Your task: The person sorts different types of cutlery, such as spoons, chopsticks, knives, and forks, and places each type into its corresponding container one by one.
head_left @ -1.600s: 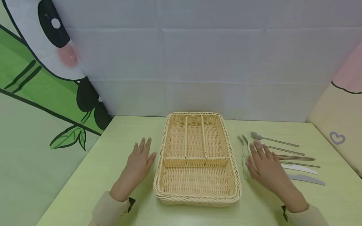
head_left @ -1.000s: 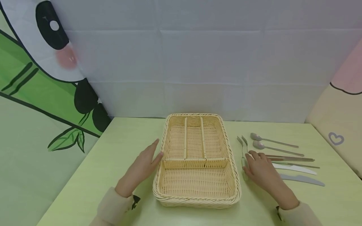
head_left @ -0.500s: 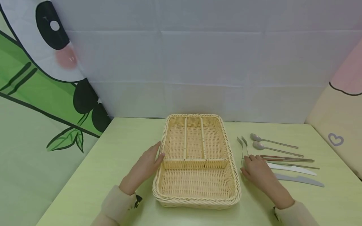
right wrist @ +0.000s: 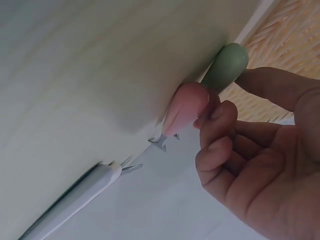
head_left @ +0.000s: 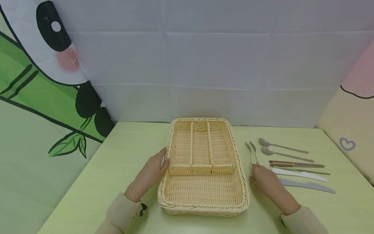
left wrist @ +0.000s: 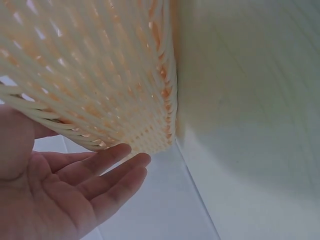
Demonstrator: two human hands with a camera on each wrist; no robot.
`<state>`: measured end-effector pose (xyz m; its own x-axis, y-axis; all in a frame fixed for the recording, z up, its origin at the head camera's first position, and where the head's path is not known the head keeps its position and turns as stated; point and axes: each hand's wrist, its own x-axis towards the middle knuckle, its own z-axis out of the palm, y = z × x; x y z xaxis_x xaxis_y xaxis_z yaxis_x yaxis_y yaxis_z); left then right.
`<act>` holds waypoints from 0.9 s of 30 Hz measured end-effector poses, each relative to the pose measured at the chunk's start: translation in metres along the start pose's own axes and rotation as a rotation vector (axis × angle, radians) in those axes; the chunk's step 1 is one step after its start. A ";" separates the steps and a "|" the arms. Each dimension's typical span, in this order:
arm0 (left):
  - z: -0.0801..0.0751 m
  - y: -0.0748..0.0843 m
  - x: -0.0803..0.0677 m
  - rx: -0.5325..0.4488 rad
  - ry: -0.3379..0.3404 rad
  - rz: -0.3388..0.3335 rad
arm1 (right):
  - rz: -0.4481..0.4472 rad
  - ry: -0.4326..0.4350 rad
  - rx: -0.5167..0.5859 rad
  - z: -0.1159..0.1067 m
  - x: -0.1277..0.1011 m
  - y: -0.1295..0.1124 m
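Note:
A woven basket tray (head_left: 201,209) with divided compartments stands mid-table. At its left side, my left hand (head_left: 149,174) holds the rim, thumb hooked over it; in the left wrist view the fingers (left wrist: 112,192) lie along the outside of the woven wall. Right of the basket, two forks (head_left: 250,151) lie with tines pointing away. My right hand (head_left: 266,180) pinches their handles. In the right wrist view the thumb meets a green handle (right wrist: 227,65), and curled fingers are against a pink handle (right wrist: 185,107). In the head view the hand covers most of both handles.
Two spoons (head_left: 289,149), brown chopsticks (head_left: 298,164), green-ended chopsticks (head_left: 304,171), a white knife (head_left: 304,175) and a grey knife (head_left: 309,186) lie right of the forks. A pale wall (head_left: 204,65) stands behind the table (head_left: 87,195).
My left hand has moved right onto the basket's rim. The right hand has come down and back toward the fork handles, its fingers curling in. Basket and cutlery have stayed put.

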<state>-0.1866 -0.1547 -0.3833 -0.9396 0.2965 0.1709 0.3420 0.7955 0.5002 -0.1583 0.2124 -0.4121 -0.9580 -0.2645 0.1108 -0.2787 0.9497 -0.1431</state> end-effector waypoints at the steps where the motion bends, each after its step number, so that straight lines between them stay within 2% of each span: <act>1: 0.000 0.000 0.000 0.001 0.002 0.000 | 0.010 -0.011 0.005 0.000 0.000 -0.001; 9: 0.000 0.002 -0.001 0.011 0.008 0.001 | 0.029 -0.035 0.047 0.000 0.001 -0.005; 14: 0.000 0.003 -0.002 0.019 0.011 0.001 | 0.074 -0.084 0.125 -0.001 0.004 -0.007; 23: 0.001 0.002 -0.002 0.026 0.025 0.016 | 0.089 -0.114 0.264 -0.001 0.008 -0.004; 27: 0.001 0.002 -0.002 0.026 0.025 0.008 | 0.119 -0.127 0.284 -0.001 0.008 -0.004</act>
<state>-0.1835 -0.1532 -0.3832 -0.9366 0.2900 0.1966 0.3498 0.8064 0.4769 -0.1646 0.2066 -0.4094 -0.9808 -0.1902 -0.0441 -0.1548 0.8949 -0.4185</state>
